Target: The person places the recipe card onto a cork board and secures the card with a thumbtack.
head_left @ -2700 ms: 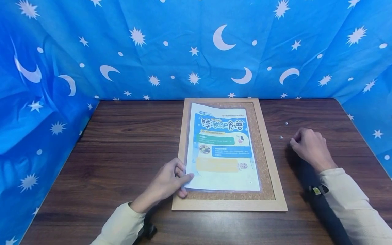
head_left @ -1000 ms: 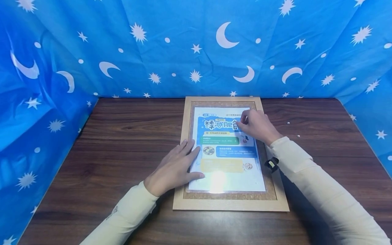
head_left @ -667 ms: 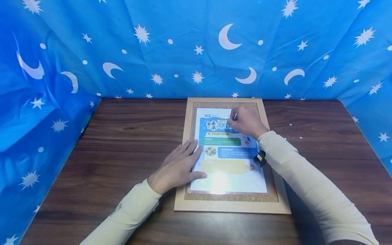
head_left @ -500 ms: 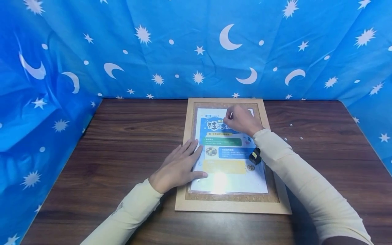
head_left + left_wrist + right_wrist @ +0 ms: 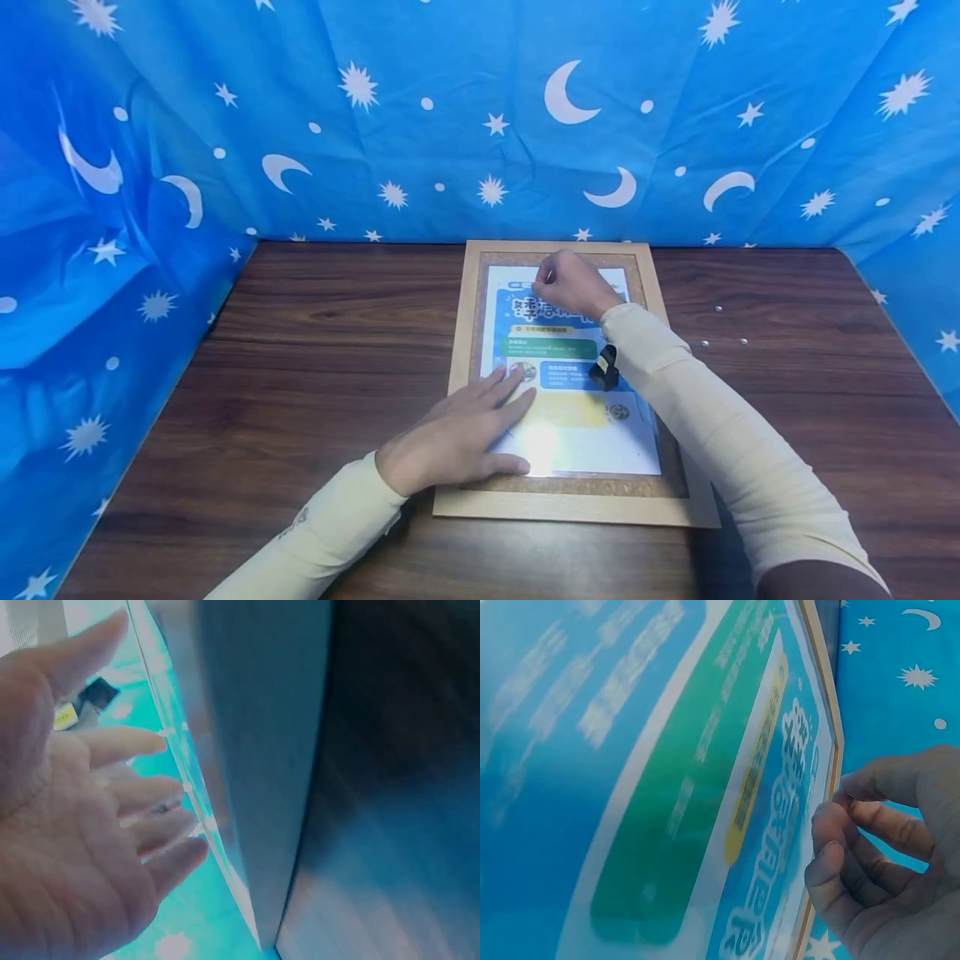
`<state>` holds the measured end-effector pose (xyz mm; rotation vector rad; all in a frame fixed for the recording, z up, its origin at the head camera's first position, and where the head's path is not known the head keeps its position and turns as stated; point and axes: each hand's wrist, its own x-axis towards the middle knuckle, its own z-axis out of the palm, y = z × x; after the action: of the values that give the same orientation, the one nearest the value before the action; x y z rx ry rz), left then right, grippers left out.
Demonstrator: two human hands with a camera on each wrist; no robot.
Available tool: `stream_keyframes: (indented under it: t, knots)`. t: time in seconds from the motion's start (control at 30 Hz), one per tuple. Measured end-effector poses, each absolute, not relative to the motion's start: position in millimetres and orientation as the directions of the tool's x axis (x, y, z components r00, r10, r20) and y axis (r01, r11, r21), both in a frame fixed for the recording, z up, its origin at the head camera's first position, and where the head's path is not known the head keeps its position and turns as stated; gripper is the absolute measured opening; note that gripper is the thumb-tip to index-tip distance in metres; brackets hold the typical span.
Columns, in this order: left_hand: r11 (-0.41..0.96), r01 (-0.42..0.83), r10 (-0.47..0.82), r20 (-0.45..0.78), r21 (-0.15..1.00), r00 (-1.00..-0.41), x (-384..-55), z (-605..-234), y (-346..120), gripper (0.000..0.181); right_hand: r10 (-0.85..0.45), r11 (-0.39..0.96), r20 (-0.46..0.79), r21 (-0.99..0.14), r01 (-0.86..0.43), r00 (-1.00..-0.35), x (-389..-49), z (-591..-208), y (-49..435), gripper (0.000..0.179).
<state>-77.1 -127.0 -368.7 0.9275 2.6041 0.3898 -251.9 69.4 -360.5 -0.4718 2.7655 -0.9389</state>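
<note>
Lying across the near left: a cream left sleeve (image 5: 341, 512), ending at a left hand (image 5: 465, 433) with fingers straight and spread over the lower left part of a laminated sheet (image 5: 581, 408); in the left wrist view, fingertips (image 5: 174, 787) at the sheet's surface, firmness of contact impossible to tell. Crossing from the near right: a cream right sleeve (image 5: 727, 429) with a black wrist device (image 5: 604, 370) below the cuff. Set flat on a dark wood-grain table (image 5: 300, 358): a pale wooden frame (image 5: 577, 507) around a cork board (image 5: 577, 486). Resting on the cork, inside the frame: the same sheet, printed with a blue title area, a green band and a yellow panel. Scattered on the table, right of the frame: three small shiny pieces (image 5: 718, 309). Poised at the sheet's upper part, over the title: a right hand (image 5: 576, 285) with curled fingers, thumb and forefinger tips meeting; anything pinched between them too small to tell, and contact with the sheet unclear. Hanging behind the table: a blue curtain (image 5: 450, 50) patterned with white moons, stars and dots.
</note>
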Motion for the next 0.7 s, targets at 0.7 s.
stream_keyframes:
  t: [0.7]
  knots:
    - [0.728, 0.64, 0.685, -0.236, 0.247, -0.689, -67.2, -373.7, -119.0, 0.078, -0.346, 0.708, -0.107, -0.682, -0.185, -0.932, -260.2, -362.2, 49.0, 0.014]
